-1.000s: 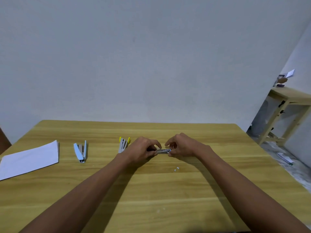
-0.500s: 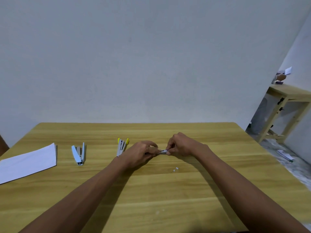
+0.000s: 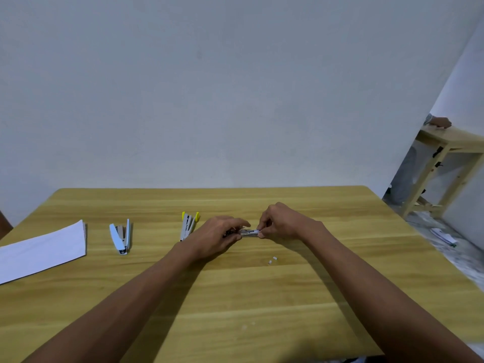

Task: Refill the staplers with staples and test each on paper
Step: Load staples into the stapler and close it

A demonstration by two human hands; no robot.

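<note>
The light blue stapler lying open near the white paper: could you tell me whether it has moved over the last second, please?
No. The light blue stapler keeps its place between the white paper sheet and the yellow-tipped stapler; only the camera shifted.

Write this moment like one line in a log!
both hands grip stapler | blue stapler, yellow stapler open | paper unused

No legible text, label, brand, number or sign found. White paper sheet (image 3: 42, 248) at left edge of tabletop: blank. Pale blue stapler (image 3: 120, 236) and yellow-tipped grey stapler (image 3: 188, 225): no readable markings.
</note>
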